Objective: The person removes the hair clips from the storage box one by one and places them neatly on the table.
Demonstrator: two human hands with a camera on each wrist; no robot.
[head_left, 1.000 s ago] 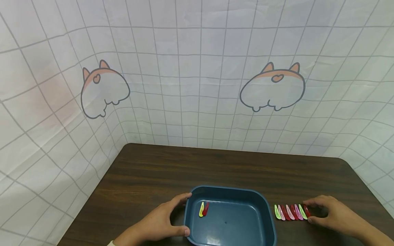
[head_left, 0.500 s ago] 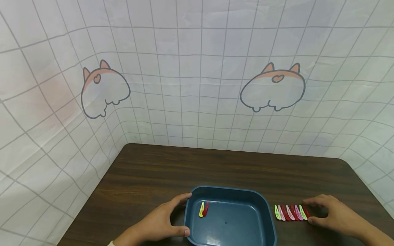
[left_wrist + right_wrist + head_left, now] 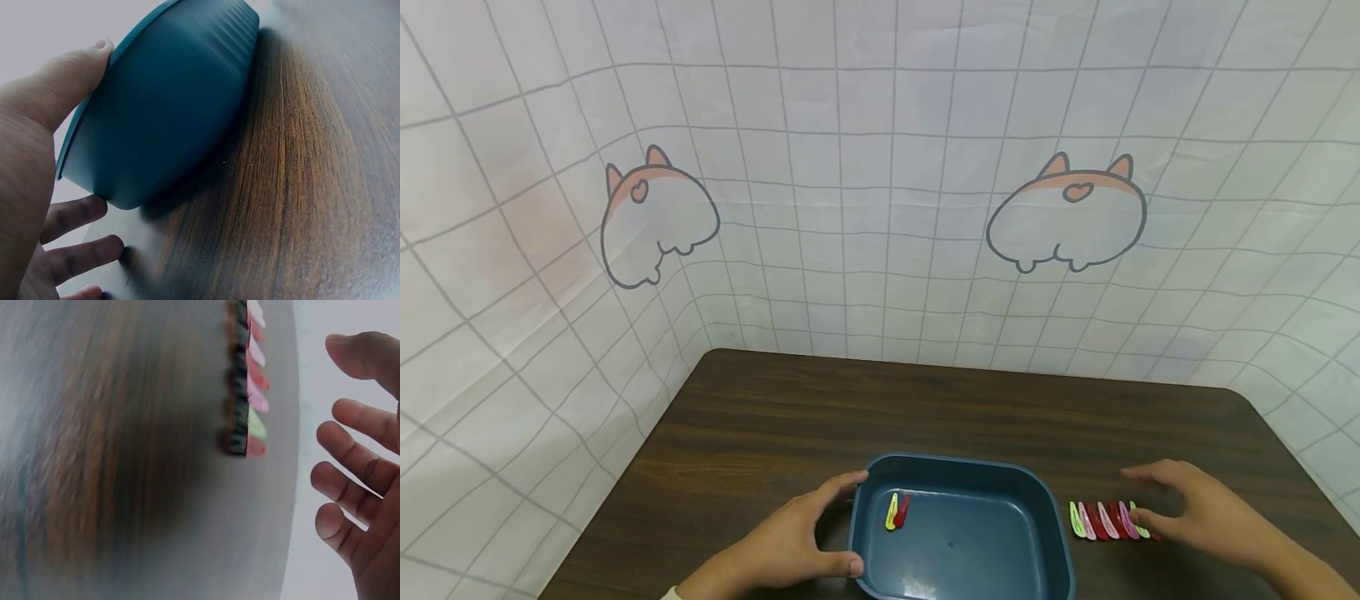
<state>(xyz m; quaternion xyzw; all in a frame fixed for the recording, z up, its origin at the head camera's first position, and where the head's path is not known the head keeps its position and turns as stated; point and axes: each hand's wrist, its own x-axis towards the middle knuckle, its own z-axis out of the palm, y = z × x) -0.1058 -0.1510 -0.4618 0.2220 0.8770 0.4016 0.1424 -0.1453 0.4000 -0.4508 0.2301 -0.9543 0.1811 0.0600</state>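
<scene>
Hair clips [image 3: 1105, 520] lie in a row on the tabletop [image 3: 925, 408], just left of the relaxed right hand [image 3: 1202, 517]; the left hand [image 3: 790, 542] grips the blue tray [image 3: 1045, 517]. Left wrist: thumb on the tray's rim. Right wrist: fingers [image 3: 350, 481] spread, clips apart.

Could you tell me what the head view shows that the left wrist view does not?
Only the head view shows the inside of the dark blue plastic tray, where a yellow hair clip and a red hair clip lie, plus the row of coloured hair clips beside the open right hand.

Only the left wrist view shows the tray's ribbed outer wall from the side.

Both show the left hand holding the tray's left edge, thumb on the rim, on the dark wooden table.
</scene>
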